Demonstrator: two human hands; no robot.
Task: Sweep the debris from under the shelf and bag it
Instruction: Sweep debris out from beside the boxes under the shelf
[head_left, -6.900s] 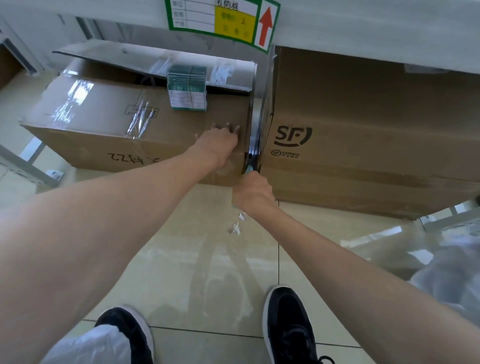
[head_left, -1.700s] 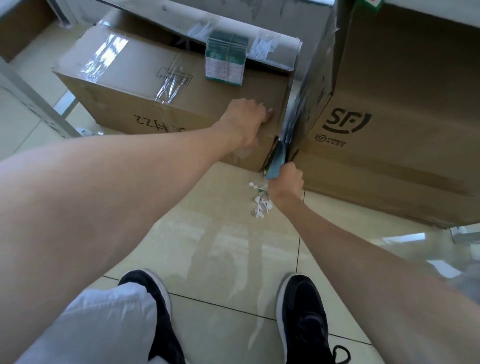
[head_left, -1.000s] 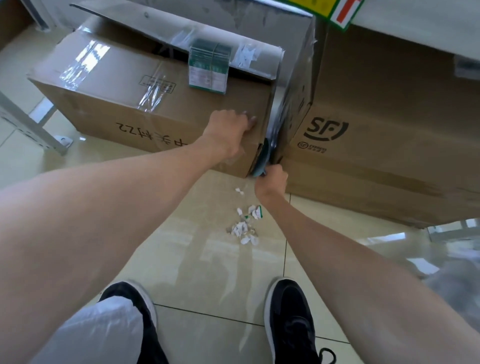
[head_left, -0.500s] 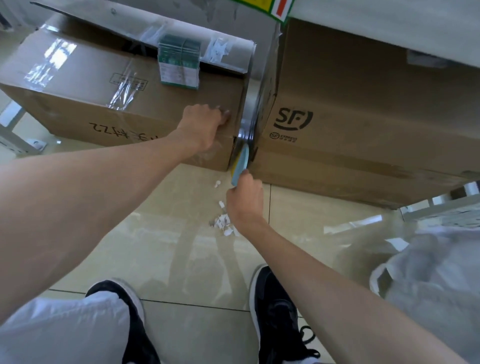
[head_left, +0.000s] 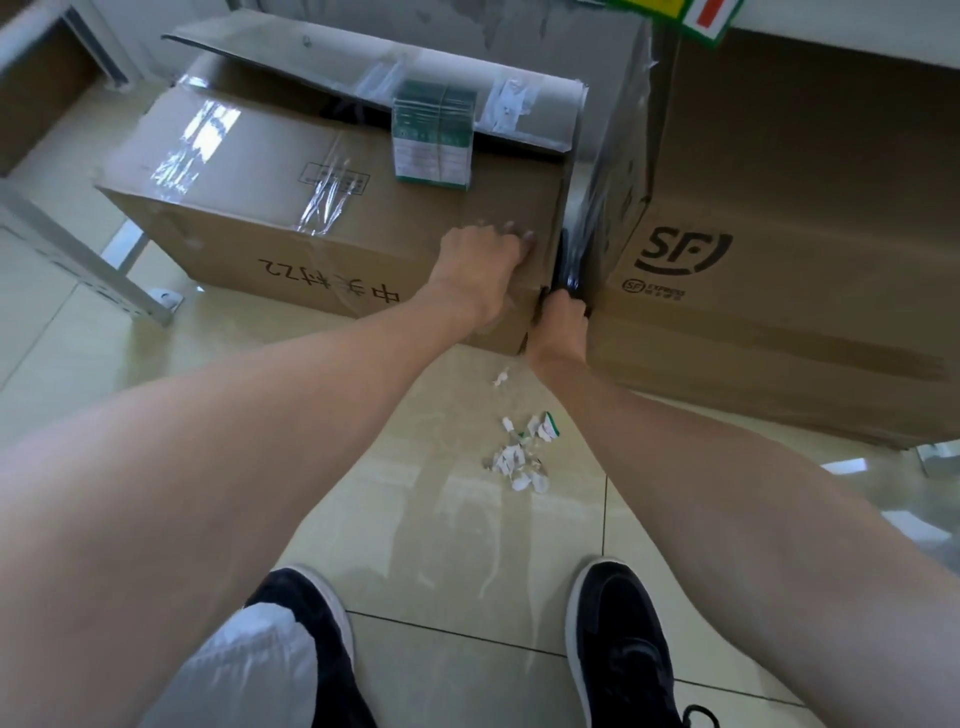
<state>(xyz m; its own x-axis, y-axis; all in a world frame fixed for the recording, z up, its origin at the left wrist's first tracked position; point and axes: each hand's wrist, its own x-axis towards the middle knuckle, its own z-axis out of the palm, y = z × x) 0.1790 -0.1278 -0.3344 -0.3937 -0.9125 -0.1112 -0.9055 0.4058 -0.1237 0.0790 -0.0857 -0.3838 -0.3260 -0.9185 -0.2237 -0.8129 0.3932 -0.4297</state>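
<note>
Tiled floor (head_left: 182, 395) under the shelf holds two boxes. My left hand (head_left: 485, 260) lies flat on the left box (head_left: 332, 228), bracing it, so my right hand (head_left: 563, 317), gripping a brush handle, reaches the gap. Debris (head_left: 522, 457) lies swept out before them, unbagged.

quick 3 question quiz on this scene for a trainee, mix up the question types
1. True or false: the left hand rests on the open box with the small green packet on top.
2. Where is the right hand? A) in the gap between the two boxes B) on a shoe C) on the paper scraps
3. Fill in: the paper scraps lie on the ___, in front of the gap.

Key: 1 true. 2 A, reaching in beside the SF box; its tool is mostly hidden. 3 floor tiles.
</note>
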